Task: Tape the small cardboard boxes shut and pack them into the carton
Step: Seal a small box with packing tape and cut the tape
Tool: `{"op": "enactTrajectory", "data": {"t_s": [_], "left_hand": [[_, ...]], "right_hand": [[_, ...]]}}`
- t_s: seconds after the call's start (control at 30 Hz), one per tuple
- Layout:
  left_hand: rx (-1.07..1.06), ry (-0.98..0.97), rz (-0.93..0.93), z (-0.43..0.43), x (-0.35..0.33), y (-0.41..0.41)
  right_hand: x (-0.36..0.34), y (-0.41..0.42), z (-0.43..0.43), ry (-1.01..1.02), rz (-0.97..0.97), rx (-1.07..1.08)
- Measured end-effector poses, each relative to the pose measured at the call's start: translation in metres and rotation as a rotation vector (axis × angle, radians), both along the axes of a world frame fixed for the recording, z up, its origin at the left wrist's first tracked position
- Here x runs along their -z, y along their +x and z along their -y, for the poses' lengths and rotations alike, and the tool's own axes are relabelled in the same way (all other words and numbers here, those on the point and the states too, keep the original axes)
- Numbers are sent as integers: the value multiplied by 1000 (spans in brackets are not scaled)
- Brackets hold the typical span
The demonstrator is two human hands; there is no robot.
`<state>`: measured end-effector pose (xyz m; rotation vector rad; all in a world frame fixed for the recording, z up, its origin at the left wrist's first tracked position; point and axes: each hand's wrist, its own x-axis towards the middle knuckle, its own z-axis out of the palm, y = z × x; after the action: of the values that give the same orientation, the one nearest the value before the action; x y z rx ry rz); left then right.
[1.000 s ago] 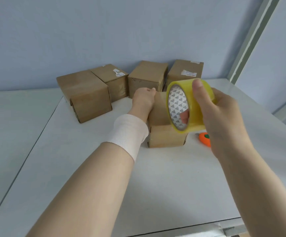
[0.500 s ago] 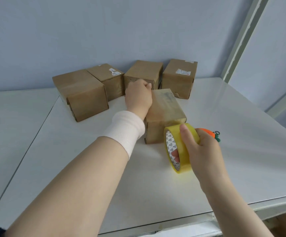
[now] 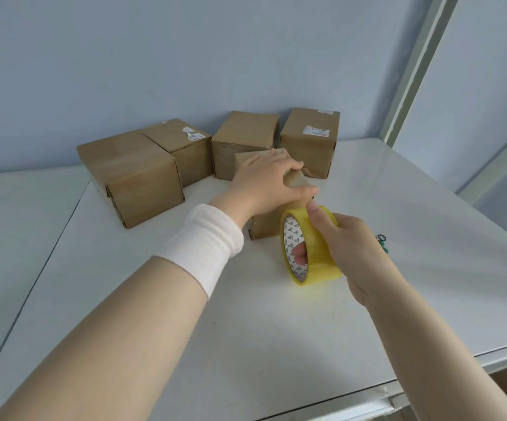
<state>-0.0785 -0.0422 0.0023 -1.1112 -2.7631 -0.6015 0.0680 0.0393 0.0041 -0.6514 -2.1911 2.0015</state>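
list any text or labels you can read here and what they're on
Nothing is legible.
Label on the far-right box: print too blurred to read.
Sticker on the second box from the left: too blurred.
Core of the tape: triangle pattern only, no words.

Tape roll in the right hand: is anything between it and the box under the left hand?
Nothing visible does. The tape roll, gripped by the right hand, is already at the near box, by its front top edge. The left hand presses flat on that box's top, beside the roll. The other boxes stand behind.
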Motion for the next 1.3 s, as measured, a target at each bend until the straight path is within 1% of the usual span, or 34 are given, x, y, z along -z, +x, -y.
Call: {"op": "enactTrajectory", "data": {"t_s": [0.2, 0.27, 0.33, 0.4, 0.43, 0.47, 0.53, 0.57, 0.6, 0.63, 0.7, 0.73, 0.77, 0.8, 0.83, 0.87, 0.9, 0.97, 1.0, 1.07, 1.17, 1.23, 1.27, 1.3], "left_hand": [[-15, -2, -18, 3, 0, 6], [-65, 43, -78, 4, 0, 15], [-216, 193, -233, 6, 0, 29], [-427, 417, -327, 10, 1, 49], [-527, 503, -292, 13, 2, 61], [-609, 541, -185, 15, 5, 72], [-681, 498, 164, 16, 13, 86], [-688, 463, 306, 15, 16, 91], [-698, 477, 421, 15, 17, 95], [-707, 561, 525, 14, 18, 96], [-714, 800, 743, 10, 14, 101], [-723, 860, 797, 8, 12, 102], [-727, 878, 820, 7, 10, 103], [-721, 889, 829, 5, 8, 103], [-709, 896, 830, 4, 7, 102], [-700, 900, 831, 3, 6, 101], [-693, 898, 831, 1, 4, 101], [-691, 915, 844, -1, 4, 99], [-684, 944, 858, -1, 3, 99], [-659, 995, 886, -3, 2, 97], [-644, 995, 883, -3, 1, 95], [-648, 1005, 882, -3, 3, 93], [-650, 1016, 884, -3, 4, 92], [-648, 1029, 890, -2, 6, 92]], "right_hand": [[-3, 0, -9, 28, 84, -113], [-7, -2, -13, 6, 113, -173], [-9, -4, -17, -29, 127, -214], [-9, -7, -19, -51, 137, -250], [-8, -9, -20, -49, 138, -269], [-6, -11, -21, -29, 136, -283], [-2, -13, -23, 45, 129, -301], [-1, -13, -25, 74, 131, -308], [0, -13, -27, 76, 134, -317], [-1, -13, -30, 36, 139, -327], [-3, -10, -43, -25, 119, -328], [-2, -7, -52, 24, 85, -296], [1, -6, -64, 162, 54, -246], [6, -7, -76, 368, 44, -199], [12, -8, -87, 577, 69, -175], [17, -8, -95, 733, 111, -183], [22, -8, -100, 829, 153, -213], [30, -7, -105, 919, 207, -290], [34, -7, -105, 919, 192, -308], [38, -9, -108, 826, 93, -291], [33, -10, -108, 548, -106, -250], [19, -12, -102, 400, -278, -286], [10, -14, -97, 384, -353, -323], [3, -16, -91, 413, -417, -361]]}}
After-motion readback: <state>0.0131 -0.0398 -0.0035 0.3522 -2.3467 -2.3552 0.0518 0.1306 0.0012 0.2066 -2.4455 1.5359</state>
